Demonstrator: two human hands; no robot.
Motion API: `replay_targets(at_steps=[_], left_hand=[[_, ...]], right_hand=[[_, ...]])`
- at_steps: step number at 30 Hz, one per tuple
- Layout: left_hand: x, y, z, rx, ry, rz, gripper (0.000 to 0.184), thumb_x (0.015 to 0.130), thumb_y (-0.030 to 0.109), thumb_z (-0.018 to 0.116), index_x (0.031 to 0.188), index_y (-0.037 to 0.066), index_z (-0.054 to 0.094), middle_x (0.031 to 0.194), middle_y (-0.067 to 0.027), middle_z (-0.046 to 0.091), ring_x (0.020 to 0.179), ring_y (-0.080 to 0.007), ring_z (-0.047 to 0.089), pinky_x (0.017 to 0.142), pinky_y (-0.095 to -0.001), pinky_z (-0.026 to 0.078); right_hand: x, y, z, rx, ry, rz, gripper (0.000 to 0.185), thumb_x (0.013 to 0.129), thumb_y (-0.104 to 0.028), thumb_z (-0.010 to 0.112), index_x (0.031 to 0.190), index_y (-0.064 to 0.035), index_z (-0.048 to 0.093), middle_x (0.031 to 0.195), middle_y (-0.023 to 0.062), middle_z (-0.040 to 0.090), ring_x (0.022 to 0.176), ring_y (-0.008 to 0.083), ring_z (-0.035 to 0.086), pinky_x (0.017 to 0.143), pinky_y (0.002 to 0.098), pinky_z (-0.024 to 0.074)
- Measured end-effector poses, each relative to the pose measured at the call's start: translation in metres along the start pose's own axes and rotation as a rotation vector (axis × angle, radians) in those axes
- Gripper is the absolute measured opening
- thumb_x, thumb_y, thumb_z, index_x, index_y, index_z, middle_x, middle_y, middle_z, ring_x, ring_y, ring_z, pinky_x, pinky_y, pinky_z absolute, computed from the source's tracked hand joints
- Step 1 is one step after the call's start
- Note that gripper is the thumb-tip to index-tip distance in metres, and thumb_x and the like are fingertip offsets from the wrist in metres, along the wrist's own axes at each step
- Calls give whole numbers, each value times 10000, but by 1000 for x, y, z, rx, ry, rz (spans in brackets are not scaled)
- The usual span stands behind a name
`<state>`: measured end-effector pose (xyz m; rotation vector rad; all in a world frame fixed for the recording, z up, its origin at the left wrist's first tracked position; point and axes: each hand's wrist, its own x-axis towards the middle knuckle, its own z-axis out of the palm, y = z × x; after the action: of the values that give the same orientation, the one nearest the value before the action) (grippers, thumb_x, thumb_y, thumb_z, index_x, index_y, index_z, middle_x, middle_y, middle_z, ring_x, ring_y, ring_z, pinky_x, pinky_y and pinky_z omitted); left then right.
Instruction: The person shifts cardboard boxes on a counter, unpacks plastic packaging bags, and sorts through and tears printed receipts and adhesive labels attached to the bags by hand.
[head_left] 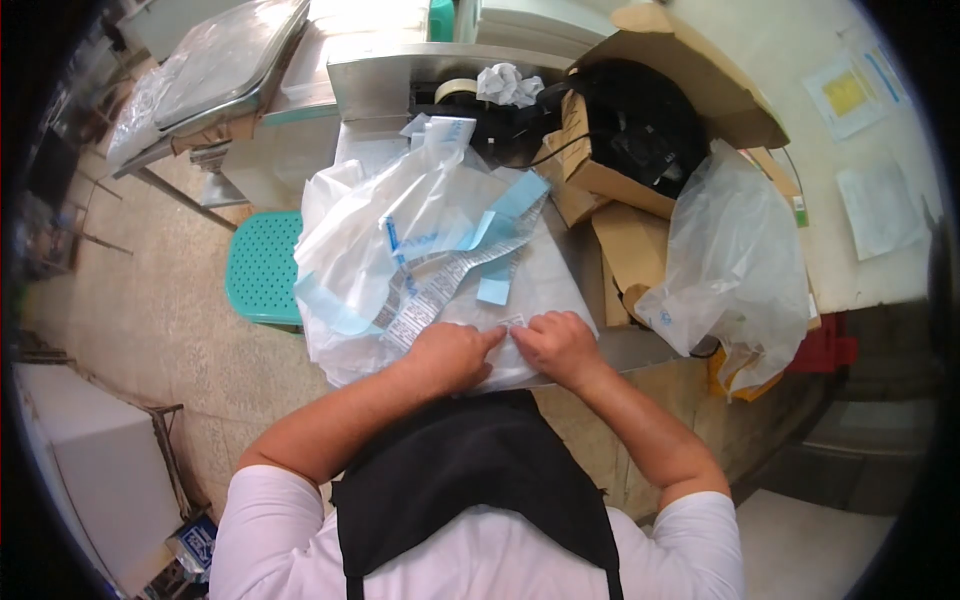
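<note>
Under both hands lies a pile of white plastic bags (345,215) with blue print. My left hand (455,352) is closed, thumb and index finger together at the edge of a small printed label (513,322) on the plastic. On the label's other side, my right hand (558,345) has its fingers curled in a pinch against it. Just beyond the hands, a long strip of printed labels (430,302) with light-blue backing (517,196) twists loosely across the bags.
An open cardboard box (620,190) with black items stands to the right, a clear plastic bag (735,260) hanging beside it. Behind are a tape roll (456,90) and crumpled paper (510,86). A green stool (262,265) is at the left, below a tray (225,65).
</note>
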<state>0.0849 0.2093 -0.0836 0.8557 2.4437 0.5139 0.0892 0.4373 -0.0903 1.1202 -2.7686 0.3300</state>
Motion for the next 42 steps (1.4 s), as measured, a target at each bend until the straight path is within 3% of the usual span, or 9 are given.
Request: replay_targets(at_steps=[11, 23, 26, 29, 32, 35, 38, 42], left_hand=[[-3, 0, 10, 104, 12, 62, 634, 873, 302, 624, 1473, 166, 474, 942, -177, 714, 818, -348, 712, 724, -478, 564], [-6, 2, 3, 82, -14, 58, 631, 869, 310, 633, 1465, 167, 483, 936, -186, 708, 833, -361, 705, 740, -487, 553], [-7, 2, 4, 61, -5, 62, 618, 868, 317, 643, 1447, 158, 500, 946, -185, 706, 849, -364, 701, 750, -487, 550], [-8, 2, 2, 24, 11, 50, 603, 869, 327, 660, 1426, 149, 517, 970, -179, 705, 873, -366, 698, 759, -484, 549], [-7, 2, 1, -25, 64, 28, 593, 871, 335, 676, 1410, 140, 526, 994, -173, 706, 896, -368, 695, 767, -481, 550], [-6, 4, 0, -40, 106, 11, 593, 875, 342, 682, 1406, 130, 524, 1006, -173, 706, 908, -370, 693, 776, -480, 551], [-3, 6, -3, -31, 94, 9, 604, 876, 348, 683, 1406, 115, 511, 1006, -178, 705, 905, -373, 693, 779, -483, 552], [0, 6, -1, -15, 88, 24, 617, 875, 353, 685, 1406, 102, 497, 999, -182, 705, 895, -376, 695, 780, -485, 551]], right_hand=[[-10, -5, 2, -61, -94, 286, 347, 817, -158, 661, 1158, -174, 717, 794, 58, 623, 740, 278, 642, 645, 451, 502], [-16, -5, -8, 36, -113, 315, 330, 810, -184, 673, 1136, -165, 725, 783, 66, 621, 754, 299, 646, 670, 470, 499], [-17, -15, -9, 78, -189, 385, 346, 831, -244, 693, 1156, -123, 706, 879, 87, 642, 843, 311, 648, 741, 482, 505], [-19, 0, -4, 26, 75, 546, 444, 846, -323, 714, 1209, -71, 670, 1150, 147, 648, 1100, 344, 615, 891, 490, 487], [-26, 2, 5, -138, -34, 639, 543, 850, -377, 724, 1265, -39, 635, 1413, 170, 542, 1337, 379, 476, 1030, 523, 413], [-30, -2, 13, -82, -15, 621, 547, 866, -384, 714, 1288, -46, 630, 1497, 159, 485, 1402, 396, 414, 1063, 564, 372], [-25, -6, 16, -51, -7, 627, 502, 879, -365, 696, 1285, -73, 654, 1475, 137, 525, 1383, 380, 444, 1127, 554, 327], [-27, -5, 25, -27, 47, 561, 401, 895, -318, 687, 1248, -127, 681, 1429, 113, 567, 1361, 351, 471, 1081, 556, 360]])
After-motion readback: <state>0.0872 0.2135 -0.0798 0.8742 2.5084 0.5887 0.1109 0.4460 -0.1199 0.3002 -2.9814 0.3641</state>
